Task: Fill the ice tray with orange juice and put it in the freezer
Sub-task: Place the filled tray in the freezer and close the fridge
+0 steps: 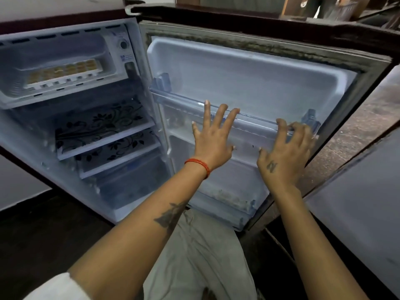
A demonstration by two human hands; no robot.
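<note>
A white ice tray [62, 73] with orange juice in its cells lies inside the freezer compartment [19, 97] at the top left of the open fridge. The fridge door [249, 68] stands swung open to the right. My left hand [213, 139] is spread flat, fingers apart, in front of the door's clear shelf rail [184, 98]. To its right, my right hand [283, 152] has curled fingers resting on that rail near its right end. Neither hand holds an object.
Below the freezer sit two glass shelves with a black floral print [101, 128] and a drawer [129, 187]. A lower door bin [227, 204] lies near my knees. A rough countertop [357, 131] and grey panel [368, 208] flank the door on the right.
</note>
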